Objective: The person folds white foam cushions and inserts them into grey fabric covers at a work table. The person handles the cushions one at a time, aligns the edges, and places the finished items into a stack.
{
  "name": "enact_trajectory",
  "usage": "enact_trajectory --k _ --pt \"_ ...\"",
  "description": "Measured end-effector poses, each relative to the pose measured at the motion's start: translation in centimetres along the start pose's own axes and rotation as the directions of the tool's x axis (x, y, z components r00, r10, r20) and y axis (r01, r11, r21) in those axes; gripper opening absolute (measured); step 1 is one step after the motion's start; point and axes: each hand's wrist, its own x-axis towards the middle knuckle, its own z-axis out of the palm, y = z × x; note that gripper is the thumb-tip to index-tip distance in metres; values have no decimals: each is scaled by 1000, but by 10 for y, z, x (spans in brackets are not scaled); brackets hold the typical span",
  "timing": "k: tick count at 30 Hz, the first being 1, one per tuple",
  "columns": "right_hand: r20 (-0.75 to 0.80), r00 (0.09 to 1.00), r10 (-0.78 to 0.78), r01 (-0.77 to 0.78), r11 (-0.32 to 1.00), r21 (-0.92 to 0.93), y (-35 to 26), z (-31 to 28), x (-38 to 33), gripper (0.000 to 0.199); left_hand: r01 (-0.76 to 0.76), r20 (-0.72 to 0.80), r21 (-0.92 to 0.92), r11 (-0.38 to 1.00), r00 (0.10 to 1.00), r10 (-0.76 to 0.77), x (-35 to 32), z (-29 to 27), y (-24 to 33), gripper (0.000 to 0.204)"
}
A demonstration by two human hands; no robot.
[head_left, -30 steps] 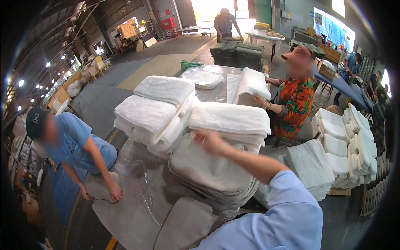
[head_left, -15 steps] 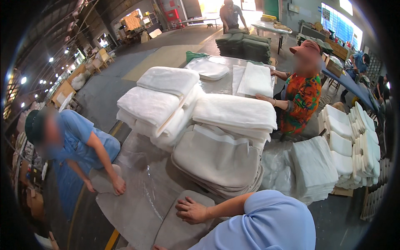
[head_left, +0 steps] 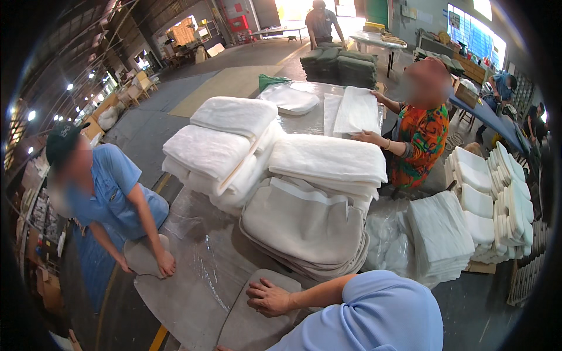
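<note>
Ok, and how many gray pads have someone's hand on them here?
2: one gray pad under the person's right hand, and a second gray pad at the hands of the co-worker at left. Layers beneath either may be hidden.

The right hand (head_left: 269,297) rests palm down on a grey pad (head_left: 246,319), a sliver of the left hand (head_left: 223,348) showing at the view's lower edge; beyond stand stacked grey pieces (head_left: 301,222) and folded white padding (head_left: 328,155), while a co-worker in blue (head_left: 123,181) touches a smaller pad (head_left: 142,257)
</note>
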Motion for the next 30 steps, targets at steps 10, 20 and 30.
enact_trajectory --k 10,20,30 --pt "24 1000 10 -9 999 -31 -1 -1 0 44 -22 -10 -26 999 1000 22 2 3 2 38" --pt "30 999 12 -11 1000 -28 -1 -2 1 45 -69 -25 -73 995 997 67 6 5 -2 35" --pt "27 1000 12 -11 1000 -22 -2 -4 1 44 -146 -21 -186 972 989 144 16 0 -10 32"
